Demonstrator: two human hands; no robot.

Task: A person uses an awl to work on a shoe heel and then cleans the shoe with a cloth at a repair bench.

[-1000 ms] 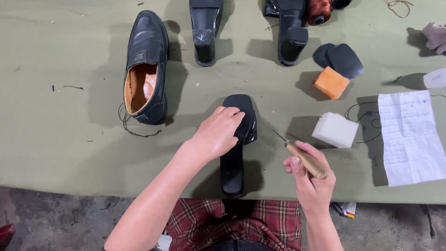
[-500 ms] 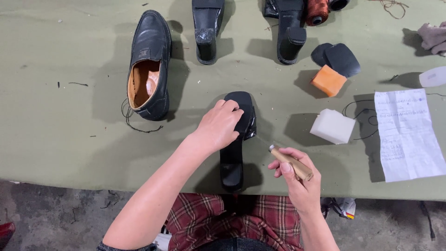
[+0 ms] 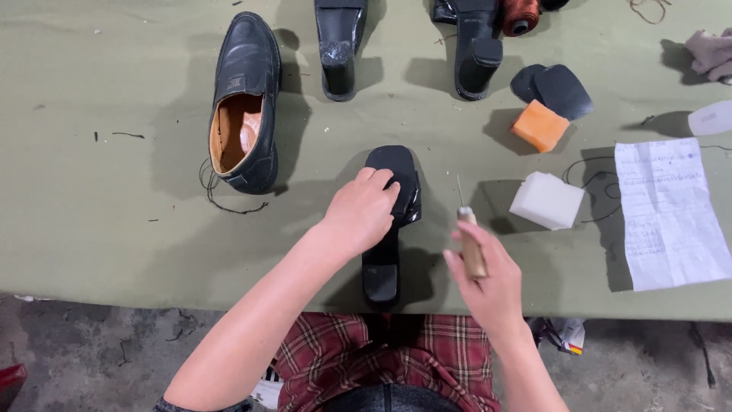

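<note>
Grasping a wooden-handled awl (image 3: 471, 248) upright, needle tip up, the right hand (image 3: 492, 282) hovers just right of a black upturned shoe sole (image 3: 390, 221). Left hand (image 3: 364, 212) presses down on that sole's forepart, holding it. No stitching shows on the sole yet; thread is not in either hand.

Olive-green table (image 3: 91, 229) w/ bits spread out. Upper left: black loafer (image 3: 244, 99), tan lining, loose thread by heel. Top centre: two black upturned shoes (image 3: 337, 46) (image 3: 474, 49), red-brown thread spool (image 3: 521, 14) just beside the 2nd. Right of centre: orange block (image 3: 540, 126) touching dark sole pieces (image 3: 560, 88), white block (image 3: 547, 201), white paper sheet (image 3: 671, 214) at right edge.
</note>
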